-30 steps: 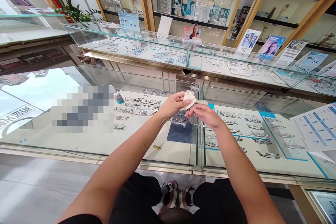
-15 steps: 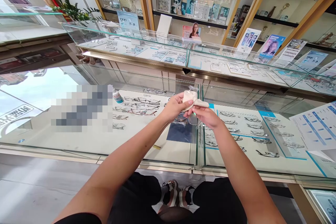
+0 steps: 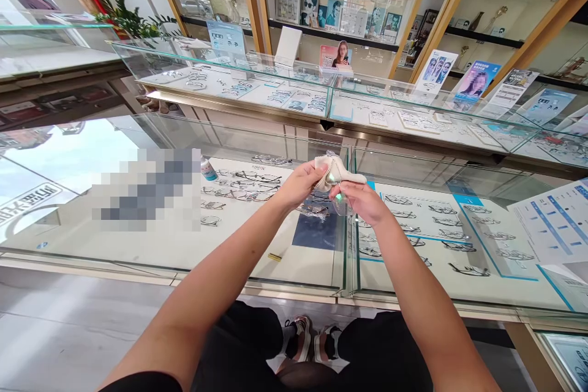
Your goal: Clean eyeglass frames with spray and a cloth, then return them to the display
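Between my two hands, above glass counter (image 3: 257, 269): left hand (image 3: 301, 184) pinches soft cream cloth (image 3: 337, 171), limp, bunches easily; right hand (image 3: 362, 202) grips clear glasses (image 3: 340, 203) (light, fragile, I judge) – hold by rim, not lens

Spray bottle (image 3: 208, 169), plant (image 3: 130, 21), leaflets (image 3: 551, 220) on glass counter (image 3: 184, 260)

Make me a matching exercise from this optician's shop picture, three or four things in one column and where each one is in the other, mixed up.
Things:
1. cream cloth
2. small bottle
3. potted plant
4. clear glasses

Places:
A. far counter, top left
B. pinched in the left hand
C. below the right hand fingertips
D. inside the glass case, left of the hands

Pairs: 1-B, 2-D, 3-A, 4-C
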A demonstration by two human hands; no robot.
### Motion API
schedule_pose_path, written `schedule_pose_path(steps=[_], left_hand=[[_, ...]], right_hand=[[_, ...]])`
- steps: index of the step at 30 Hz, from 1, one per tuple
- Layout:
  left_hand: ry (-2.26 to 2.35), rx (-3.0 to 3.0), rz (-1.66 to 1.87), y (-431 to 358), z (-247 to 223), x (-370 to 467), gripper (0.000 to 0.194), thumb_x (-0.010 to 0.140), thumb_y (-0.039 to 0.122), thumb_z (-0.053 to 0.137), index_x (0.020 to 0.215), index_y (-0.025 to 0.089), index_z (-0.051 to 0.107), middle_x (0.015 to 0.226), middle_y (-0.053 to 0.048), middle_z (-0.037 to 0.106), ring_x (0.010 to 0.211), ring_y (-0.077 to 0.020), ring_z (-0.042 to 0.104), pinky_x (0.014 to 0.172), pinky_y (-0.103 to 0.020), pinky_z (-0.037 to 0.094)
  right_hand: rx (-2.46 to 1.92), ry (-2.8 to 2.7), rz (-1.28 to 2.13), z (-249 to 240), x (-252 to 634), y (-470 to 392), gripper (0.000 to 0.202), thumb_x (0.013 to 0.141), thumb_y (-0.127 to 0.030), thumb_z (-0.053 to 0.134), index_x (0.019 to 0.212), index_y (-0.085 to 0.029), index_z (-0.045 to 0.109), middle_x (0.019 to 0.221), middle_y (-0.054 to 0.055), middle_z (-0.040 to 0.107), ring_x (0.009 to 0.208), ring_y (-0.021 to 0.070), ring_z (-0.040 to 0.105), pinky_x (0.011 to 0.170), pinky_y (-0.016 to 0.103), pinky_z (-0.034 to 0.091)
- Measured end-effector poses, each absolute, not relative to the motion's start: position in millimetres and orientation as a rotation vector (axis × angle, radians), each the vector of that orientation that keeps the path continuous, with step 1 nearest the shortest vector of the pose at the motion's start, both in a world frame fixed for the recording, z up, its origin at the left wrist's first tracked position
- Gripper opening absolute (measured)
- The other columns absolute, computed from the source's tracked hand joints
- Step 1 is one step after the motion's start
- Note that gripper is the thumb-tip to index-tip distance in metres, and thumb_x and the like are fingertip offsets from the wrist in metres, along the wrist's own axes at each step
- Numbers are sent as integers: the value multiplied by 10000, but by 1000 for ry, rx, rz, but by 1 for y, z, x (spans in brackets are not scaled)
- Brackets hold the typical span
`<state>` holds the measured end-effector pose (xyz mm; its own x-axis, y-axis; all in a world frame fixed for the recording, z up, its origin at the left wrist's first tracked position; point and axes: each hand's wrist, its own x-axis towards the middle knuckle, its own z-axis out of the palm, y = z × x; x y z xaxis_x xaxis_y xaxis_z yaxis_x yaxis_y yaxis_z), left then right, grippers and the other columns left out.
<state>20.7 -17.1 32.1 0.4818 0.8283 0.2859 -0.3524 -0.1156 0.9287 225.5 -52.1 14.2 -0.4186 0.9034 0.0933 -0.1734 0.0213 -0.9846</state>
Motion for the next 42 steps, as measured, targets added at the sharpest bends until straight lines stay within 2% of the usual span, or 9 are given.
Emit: schedule_pose_path(steps=[3, 8, 12, 18, 25, 29, 31, 36, 42], left_hand=[[483, 1327, 1008, -16, 32, 17, 451, 844, 512, 874, 999, 140, 671, 734, -9, 673, 590, -91, 547, 566, -217, 374], [399, 1384, 897, -20, 35, 17, 416, 832, 378, 903, 1070, 175, 628, 750, -26, 712, 679, -147, 647, 639, -241, 435], [389, 1375, 897, -22, 37, 18, 435, 813, 399, 915, 1045, 178, 620, 715, -27, 705, 646, -152, 638, 610, -243, 417], [460, 1349, 927, -22, 40, 15, 473, 920, 588, 768, 1058, 151, 648, 726, -29, 674, 570, -105, 535, 542, -231, 356], [562, 1369, 947, -17, 38, 11, 468, 835, 468, 888, 1094, 147, 668, 782, -15, 691, 602, -95, 577, 554, -211, 382], [506, 1355, 945, -21, 39, 16, 455, 799, 391, 924, 1064, 160, 636, 786, -15, 714, 677, -136, 667, 641, -237, 471], [460, 1349, 945, -24, 39, 20, 424, 814, 390, 912, 1018, 168, 613, 735, -4, 703, 683, -153, 684, 700, -270, 513], [447, 1338, 911, -24, 33, 25, 382, 845, 427, 881, 949, 165, 623, 663, -5, 678, 682, -174, 691, 718, -293, 520], [461, 1293, 931, -24, 29, 27, 421, 813, 430, 905, 1020, 157, 661, 658, -5, 675, 680, -186, 688, 727, -311, 532]], right_hand=[[-785, -1391, 1570, 14, 227, -51, 286, 877, -474, 777, 869, -195, 842, 939, 73, 765, 901, 206, 637, 823, 333, 478], [-778, -1377, 1616, 15, 224, -52, 283, 859, -465, 802, 842, -186, 847, 887, 75, 759, 882, 203, 630, 804, 329, 478], [-785, -1357, 1614, 17, 222, -54, 282, 836, -475, 824, 823, -194, 845, 872, 72, 752, 874, 207, 627, 802, 333, 486], [-828, -1362, 1592, 20, 226, -53, 310, 851, -494, 803, 847, -186, 842, 893, 74, 748, 839, 192, 620, 761, 317, 476], [-833, -1385, 1585, 21, 227, -54, 293, 869, -472, 794, 855, -184, 848, 889, 66, 736, 816, 181, 604, 750, 317, 459], [-789, -1391, 1592, 18, 224, -54, 292, 854, -483, 822, 866, -194, 860, 904, 63, 748, 863, 185, 601, 820, 327, 461], [-779, -1393, 1596, 16, 223, -54, 302, 844, -497, 837, 881, -199, 867, 933, 67, 763, 868, 182, 596, 846, 332, 460], [-776, -1406, 1577, 14, 222, -54, 302, 840, -512, 848, 883, -215, 875, 971, 68, 777, 883, 181, 585, 875, 336, 455], [-791, -1399, 1558, 14, 221, -53, 306, 843, -519, 839, 866, -214, 858, 970, 67, 767, 864, 182, 592, 859, 344, 464]])
